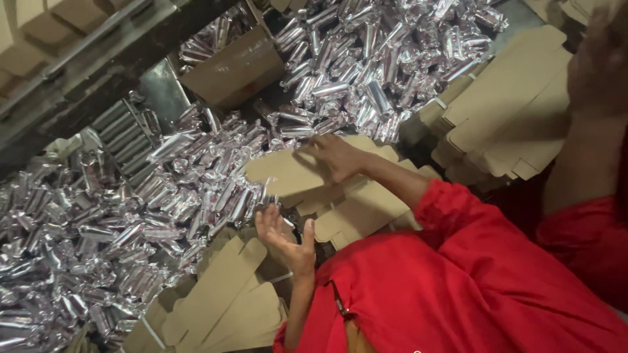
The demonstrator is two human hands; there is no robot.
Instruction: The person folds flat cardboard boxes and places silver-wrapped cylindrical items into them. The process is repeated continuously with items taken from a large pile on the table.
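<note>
Near the centre of the view, a flat brown carton blank [288,171] lies on a heap of similar blanks [366,209], with the right hand [340,157] laid over its 3 o'clock end. The fingers are spread on top; I cannot tell whether the thumb pinches underneath. The blank looks light, thin and bendy, likely to flop or crease if lifted by a corner, so a hold across a long edge near a fold line seems safest. At 7 o'clock from it, the left hand [288,238] hovers open, palm up and holding nothing. Silver foil-wrapped rolls [150,216], probably slippery, are piled from 9 to 12 o'clock. More stacked blanks [510,111] sit at 2 o'clock, where another person's hand [598,62] is blurred.
</note>
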